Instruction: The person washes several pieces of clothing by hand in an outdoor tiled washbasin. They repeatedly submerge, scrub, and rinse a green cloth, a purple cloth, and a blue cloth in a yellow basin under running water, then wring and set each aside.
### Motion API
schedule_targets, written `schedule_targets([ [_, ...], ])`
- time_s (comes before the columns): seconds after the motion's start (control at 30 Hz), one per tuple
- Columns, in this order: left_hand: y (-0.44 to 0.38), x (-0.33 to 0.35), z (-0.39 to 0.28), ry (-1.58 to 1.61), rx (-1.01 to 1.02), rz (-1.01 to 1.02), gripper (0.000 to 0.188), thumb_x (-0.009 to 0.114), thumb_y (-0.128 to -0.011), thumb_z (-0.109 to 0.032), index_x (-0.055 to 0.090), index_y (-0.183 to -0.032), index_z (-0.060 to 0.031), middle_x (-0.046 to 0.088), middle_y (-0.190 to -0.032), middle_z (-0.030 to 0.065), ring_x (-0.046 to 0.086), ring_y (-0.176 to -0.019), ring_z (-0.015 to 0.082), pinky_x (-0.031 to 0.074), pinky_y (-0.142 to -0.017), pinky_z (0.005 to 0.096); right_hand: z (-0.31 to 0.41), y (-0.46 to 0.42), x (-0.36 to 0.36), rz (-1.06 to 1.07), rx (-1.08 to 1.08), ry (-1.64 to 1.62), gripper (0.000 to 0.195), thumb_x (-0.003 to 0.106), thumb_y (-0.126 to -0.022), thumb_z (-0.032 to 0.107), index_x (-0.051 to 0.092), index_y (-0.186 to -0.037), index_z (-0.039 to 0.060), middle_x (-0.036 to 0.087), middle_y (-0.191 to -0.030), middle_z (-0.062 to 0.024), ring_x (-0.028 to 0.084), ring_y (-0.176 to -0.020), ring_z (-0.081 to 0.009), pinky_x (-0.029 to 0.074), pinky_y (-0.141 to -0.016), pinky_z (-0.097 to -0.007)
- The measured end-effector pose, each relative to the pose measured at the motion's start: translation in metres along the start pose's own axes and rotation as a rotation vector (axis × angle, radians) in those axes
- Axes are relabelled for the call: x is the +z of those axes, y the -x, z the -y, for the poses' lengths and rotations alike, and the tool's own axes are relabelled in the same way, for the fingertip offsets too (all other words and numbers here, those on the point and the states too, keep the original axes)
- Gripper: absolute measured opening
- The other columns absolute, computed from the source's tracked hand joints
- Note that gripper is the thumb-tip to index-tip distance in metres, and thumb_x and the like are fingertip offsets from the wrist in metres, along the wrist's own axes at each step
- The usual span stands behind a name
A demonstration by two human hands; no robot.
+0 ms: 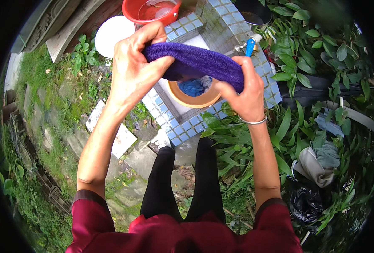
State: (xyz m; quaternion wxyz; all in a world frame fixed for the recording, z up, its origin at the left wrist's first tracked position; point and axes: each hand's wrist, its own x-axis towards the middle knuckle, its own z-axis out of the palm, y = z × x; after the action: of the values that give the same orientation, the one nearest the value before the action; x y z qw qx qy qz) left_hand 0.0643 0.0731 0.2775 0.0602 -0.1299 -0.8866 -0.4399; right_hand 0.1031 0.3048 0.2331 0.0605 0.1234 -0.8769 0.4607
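Observation:
A purple terry-like cloth [199, 60] is stretched between my two hands, above a tiled basin. My left hand [136, 60] grips its left end, thumb below and fingers curled over. At the other end, my right hand [245, 88] pinches the cloth between thumb and fingers; a silver bangle [253, 122] circles that wrist. Below the cloth, an orange-tan tub [191, 101] stands inside the basin, partly hidden by the cloth. Blue fabric [191, 88] lies in the tub with suds beside it.
Blue tiles [180, 131] edge the basin. A tap with a blue lever [250, 47] projects at its right. Beyond the basin are a red basin [149, 19] holding liquid and a white round lid-like object [114, 36]. Leafy plants [288, 60] crowd the right side.

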Motion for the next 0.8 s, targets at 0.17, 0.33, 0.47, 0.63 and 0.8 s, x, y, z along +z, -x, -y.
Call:
schedule_targets([
  [0.17, -0.001, 0.005, -0.028, 0.213, 0.004, 0.056, 0.022, 0.059, -0.064, -0.001, 0.038, -0.069, -0.0043, 0.034, -0.061, -0.0005, 0.035, -0.06, 0.0068, 0.031, -0.054, 0.0244, -0.058, 0.008, -0.021, -0.056, -0.03, 0.44, 0.038, 0.061, -0.06, -0.007, 0.051, -0.095, 0.0041, 0.055, -0.089, -0.0138, 0.057, -0.086, -0.0358, 0.049, -0.077, -0.0393],
  [0.33, -0.013, -0.002, -0.002, 0.085, 0.05, -0.045, 0.022, 0.061, -0.065, 0.0, 0.042, -0.071, -0.0062, 0.043, -0.071, -0.0045, 0.04, -0.066, 0.0045, 0.034, -0.06, 0.0198, -0.047, 0.002, -0.05, -0.185, 0.109, 0.0, 0.034, 0.058, -0.07, -0.014, 0.057, -0.099, 0.0023, 0.061, -0.088, -0.0049, 0.061, -0.08, -0.013, 0.049, -0.075, -0.0247],
  [0.47, -0.02, -0.029, -0.002, 0.042, 0.086, -0.16, 0.019, 0.066, -0.071, -0.005, 0.055, -0.087, -0.0024, 0.051, -0.082, -0.0031, 0.048, -0.075, 0.0066, 0.039, -0.067, 0.0197, 0.002, -0.022, -0.08, -0.285, -0.021, 0.012, 0.032, 0.064, -0.07, -0.012, 0.063, -0.099, 0.0016, 0.059, -0.082, 0.0015, 0.05, -0.071, -0.0054, 0.043, -0.065, -0.0173],
  [0.63, -0.034, -0.008, -0.014, 0.317, 0.192, -0.282, 0.026, 0.065, -0.067, -0.007, 0.04, -0.075, -0.008, 0.044, -0.076, -0.0011, 0.045, -0.074, 0.0063, 0.036, -0.065, 0.0201, 0.046, -0.024, -0.113, -0.368, -0.19, 0.107, 0.037, 0.075, -0.063, -0.006, 0.065, -0.099, -0.0006, 0.064, -0.086, -0.0048, 0.045, -0.064, -0.0078, 0.038, -0.061, -0.0182],
  [0.8, 0.001, 0.05, 0.082, -0.057, 0.256, -0.034, 0.027, 0.068, -0.066, -0.003, 0.061, -0.092, -0.0042, 0.057, -0.086, 0.0034, 0.055, -0.078, 0.0173, 0.044, -0.069, 0.0295, -0.02, -0.002, -0.038, 0.258, -0.102, 0.085, 0.025, 0.073, -0.068, 0.002, 0.069, -0.093, 0.0044, 0.061, -0.082, -0.0078, 0.056, -0.072, -0.0215, 0.044, -0.065, -0.0296],
])
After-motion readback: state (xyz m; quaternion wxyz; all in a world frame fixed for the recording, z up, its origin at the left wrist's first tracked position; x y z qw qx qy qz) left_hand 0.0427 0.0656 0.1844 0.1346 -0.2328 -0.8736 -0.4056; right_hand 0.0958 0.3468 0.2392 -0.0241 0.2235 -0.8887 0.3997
